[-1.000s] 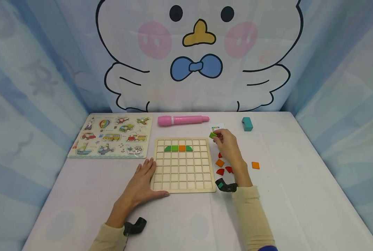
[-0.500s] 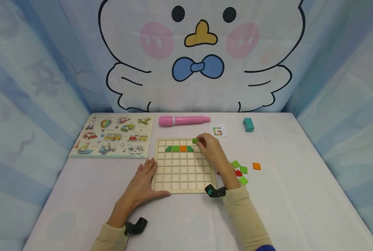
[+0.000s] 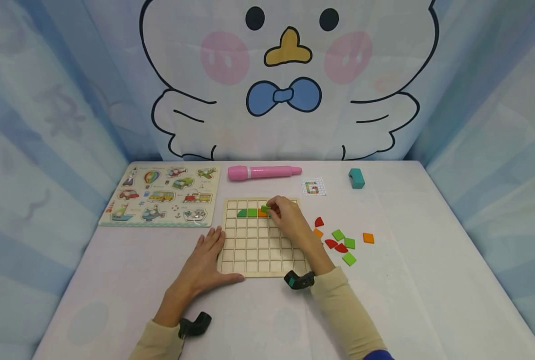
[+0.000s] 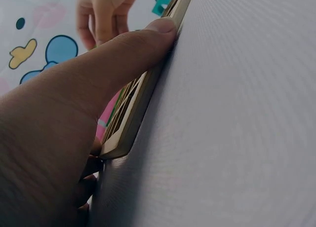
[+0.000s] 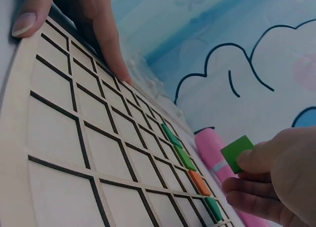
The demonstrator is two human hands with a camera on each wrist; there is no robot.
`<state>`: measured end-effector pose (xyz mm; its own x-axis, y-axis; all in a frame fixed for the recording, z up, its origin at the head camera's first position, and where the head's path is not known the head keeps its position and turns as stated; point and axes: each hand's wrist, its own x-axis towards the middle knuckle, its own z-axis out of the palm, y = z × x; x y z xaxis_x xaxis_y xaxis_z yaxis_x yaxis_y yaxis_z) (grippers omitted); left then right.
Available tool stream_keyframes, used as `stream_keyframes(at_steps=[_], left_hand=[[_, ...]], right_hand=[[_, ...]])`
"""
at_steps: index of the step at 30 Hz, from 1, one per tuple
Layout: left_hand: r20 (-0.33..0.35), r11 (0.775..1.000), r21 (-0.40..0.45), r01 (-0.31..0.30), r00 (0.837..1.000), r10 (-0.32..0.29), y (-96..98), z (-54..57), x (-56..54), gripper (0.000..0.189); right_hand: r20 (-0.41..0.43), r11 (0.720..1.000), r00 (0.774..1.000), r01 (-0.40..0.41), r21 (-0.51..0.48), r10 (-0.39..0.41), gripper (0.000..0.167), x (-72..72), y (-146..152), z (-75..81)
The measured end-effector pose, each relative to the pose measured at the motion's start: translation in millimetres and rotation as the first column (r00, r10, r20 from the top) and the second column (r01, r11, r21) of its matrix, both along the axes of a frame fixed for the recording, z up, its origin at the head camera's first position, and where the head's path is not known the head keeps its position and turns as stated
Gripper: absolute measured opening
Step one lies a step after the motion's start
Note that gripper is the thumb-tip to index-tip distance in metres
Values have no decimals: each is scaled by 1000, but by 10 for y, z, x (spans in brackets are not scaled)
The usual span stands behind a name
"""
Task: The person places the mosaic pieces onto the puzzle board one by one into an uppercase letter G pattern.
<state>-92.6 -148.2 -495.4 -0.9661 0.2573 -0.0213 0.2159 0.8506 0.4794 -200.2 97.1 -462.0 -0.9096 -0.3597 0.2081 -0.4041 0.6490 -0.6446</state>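
Observation:
A wooden grid board [image 3: 267, 274] lies on the table. My left hand [image 3: 199, 265] rests at its near left corner, thumb along the front edge and straight fingers by the left side. Between thumb and fingertips, my right hand [image 3: 290, 220] pinches a light green square tile [image 5: 237, 154], held above the board's far rows. Set in one row are a dark green quarter-circle tile [image 3: 242, 213], a light green square [image 3: 251, 213], an orange square [image 5: 199, 182] and another dark green piece [image 5: 213, 208], which the right hand hides in the head view.
Right of the board lie several loose tiles: red quarter-circles [image 3: 319, 221], green squares [image 3: 349, 259] and orange squares [image 3: 368, 238]. Behind are a small pattern card [image 3: 313, 187], a teal block [image 3: 357, 178] and a pink pen-shaped object [image 3: 264, 172]. A vehicle picture puzzle [image 3: 159, 197] lies left.
My right hand has carried the green tile leftward from near the pattern card to over the filled row. The card and loose tiles have come into view. My left hand stays put.

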Motion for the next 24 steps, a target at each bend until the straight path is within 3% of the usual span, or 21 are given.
stream_keyframes(at_steps=[18, 24], left_hand=[[-11, 1000, -13, -3, 1000, 3, -10, -9, -12, 124], [-6, 1000, -7, -3, 1000, 3, -9, -14, -9, 124]], right_hand=[[-55, 996, 995, -82, 25, 84, 17, 91, -299, -79], [-32, 994, 994, -100, 44, 102, 17, 89, -394, -124]])
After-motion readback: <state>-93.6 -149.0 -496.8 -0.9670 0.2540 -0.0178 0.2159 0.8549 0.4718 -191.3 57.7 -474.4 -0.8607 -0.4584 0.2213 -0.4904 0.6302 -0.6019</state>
